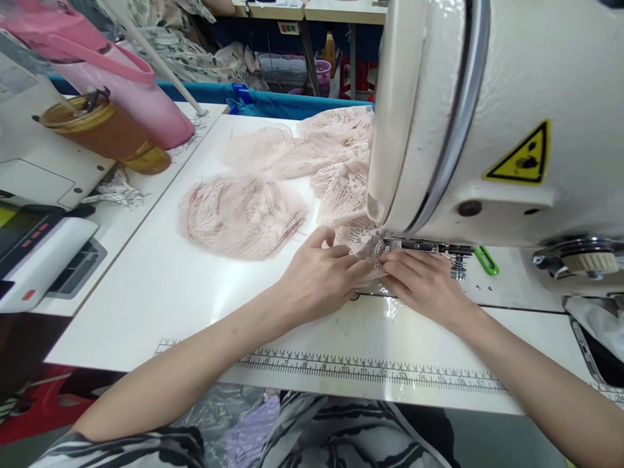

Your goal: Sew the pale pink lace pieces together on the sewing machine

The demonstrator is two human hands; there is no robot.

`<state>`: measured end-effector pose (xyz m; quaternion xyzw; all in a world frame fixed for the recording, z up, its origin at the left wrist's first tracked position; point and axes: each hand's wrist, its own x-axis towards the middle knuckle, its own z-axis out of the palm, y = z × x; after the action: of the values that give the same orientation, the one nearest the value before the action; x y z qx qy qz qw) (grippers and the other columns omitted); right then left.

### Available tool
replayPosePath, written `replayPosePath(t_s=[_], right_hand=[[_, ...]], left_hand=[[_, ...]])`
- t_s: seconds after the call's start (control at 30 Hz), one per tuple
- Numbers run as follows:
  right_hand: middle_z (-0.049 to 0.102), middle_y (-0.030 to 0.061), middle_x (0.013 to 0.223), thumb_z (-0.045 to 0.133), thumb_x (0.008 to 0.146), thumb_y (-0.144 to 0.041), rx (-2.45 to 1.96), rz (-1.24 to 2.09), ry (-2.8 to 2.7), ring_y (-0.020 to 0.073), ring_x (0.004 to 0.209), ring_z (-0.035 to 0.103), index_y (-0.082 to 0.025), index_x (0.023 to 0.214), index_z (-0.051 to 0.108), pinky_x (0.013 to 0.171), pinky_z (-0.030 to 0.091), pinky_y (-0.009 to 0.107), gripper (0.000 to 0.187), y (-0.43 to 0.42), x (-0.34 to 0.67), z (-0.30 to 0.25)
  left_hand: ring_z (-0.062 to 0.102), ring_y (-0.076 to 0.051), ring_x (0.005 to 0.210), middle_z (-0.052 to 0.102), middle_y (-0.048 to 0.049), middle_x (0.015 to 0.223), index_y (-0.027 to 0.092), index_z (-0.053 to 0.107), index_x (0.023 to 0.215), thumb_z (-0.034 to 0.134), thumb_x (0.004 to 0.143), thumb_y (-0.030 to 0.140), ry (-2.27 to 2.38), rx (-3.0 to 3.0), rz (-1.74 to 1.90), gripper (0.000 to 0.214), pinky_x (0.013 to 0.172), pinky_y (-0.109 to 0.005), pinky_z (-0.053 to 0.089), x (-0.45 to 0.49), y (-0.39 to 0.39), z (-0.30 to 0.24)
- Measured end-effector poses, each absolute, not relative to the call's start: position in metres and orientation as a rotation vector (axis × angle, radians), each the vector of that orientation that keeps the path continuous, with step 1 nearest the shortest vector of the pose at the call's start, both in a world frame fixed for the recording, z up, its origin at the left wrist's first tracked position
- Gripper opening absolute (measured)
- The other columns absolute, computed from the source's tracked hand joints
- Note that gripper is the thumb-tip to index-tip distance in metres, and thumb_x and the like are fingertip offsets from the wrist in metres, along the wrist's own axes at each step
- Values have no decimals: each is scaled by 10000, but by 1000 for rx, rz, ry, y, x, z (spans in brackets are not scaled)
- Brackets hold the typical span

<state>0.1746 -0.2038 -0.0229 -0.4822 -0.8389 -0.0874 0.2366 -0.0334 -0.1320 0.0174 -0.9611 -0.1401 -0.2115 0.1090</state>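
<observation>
Both my hands work at the needle area of a white sewing machine. Pale pink lace fabric runs from the back of the table down to the needle. My left hand is closed on the near end of the lace, fingers bent and pressed down, just left of the presser foot. Close by on the right, my right hand pinches the lace edge, its fingertips partly under the machine head. A separate lace piece with dark red threads lies flat to the left. The needle itself is hidden.
A printed ruler runs along the table's front edge. At left stand a pink bottle and a brown cup. Green thread snips lie right of the needle area; a phone rests at far right.
</observation>
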Motion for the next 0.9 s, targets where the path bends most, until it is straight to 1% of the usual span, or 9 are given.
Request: replayPosePath(t_s=[0.13,0.2,0.3,0.4,0.47,0.6,0.67,0.77,0.9], right_hand=[[706,-14,973,527,898,-181,-1362,-257,-2281,123,860,619,-221,1060,603,719,435,251,183,-203,173,-22],[699,-20,1016,549,888,-178,-1331,-305,-2302,111,833,614,-214,1055,603,725,437,245,179,-203,173,-22],[694,-37,1007,586,852,-129,-1276,-346,-2352,116,850,609,-216,980,630,745,441,250,161,-203,173,-22],[699,-42,984,591,832,-79,-1242,-346,-2347,124,904,611,-212,973,636,768,452,252,199,-203,172,-22],[701,-32,978,590,838,-87,-1228,-340,-2328,122,905,613,-201,962,637,757,460,249,175,-203,173,-22],[698,-26,930,587,858,-124,-1224,-321,-2309,112,861,615,-200,886,640,738,463,250,97,-203,174,-22],[696,-33,905,579,866,-133,-1229,-314,-2306,109,861,616,-206,881,635,734,462,246,94,-203,174,-23],[702,-38,966,577,872,-153,-1232,-335,-2306,112,881,619,-207,967,625,741,469,246,120,-203,174,-25],[700,-21,1042,576,877,-176,-1241,-401,-2326,125,903,614,-185,1051,612,777,478,255,178,-202,173,-24]], left_hand=[[570,-181,785,670,-8,843,191,592,902,515,811,115,-365,-2933,-555,142,790,-361,390,-37,-131,20],[576,-199,845,667,-28,886,179,589,917,523,798,133,-361,-2996,-525,143,811,-363,408,-36,-132,17],[566,-179,767,633,-21,781,168,571,826,486,853,150,-394,-3002,-569,91,759,-334,434,-33,-135,10],[528,-151,662,611,-23,741,158,560,802,397,920,110,-434,-2927,-702,207,624,-289,426,-29,-135,4],[523,-146,654,606,-35,753,146,562,821,362,946,116,-461,-2945,-728,238,587,-272,431,-28,-134,2],[563,-165,715,604,-69,849,124,584,958,418,959,304,-487,-3074,-637,245,591,-286,491,-30,-127,4],[568,-158,711,604,-68,872,132,593,967,423,952,255,-437,-3046,-592,210,577,-282,494,-32,-124,4],[546,-123,655,609,-38,817,143,588,870,365,946,88,-319,-2936,-642,243,570,-259,480,-32,-122,4],[545,-107,638,639,-41,839,139,579,825,400,966,102,-257,-2854,-759,232,570,-249,479,-29,-123,4]])
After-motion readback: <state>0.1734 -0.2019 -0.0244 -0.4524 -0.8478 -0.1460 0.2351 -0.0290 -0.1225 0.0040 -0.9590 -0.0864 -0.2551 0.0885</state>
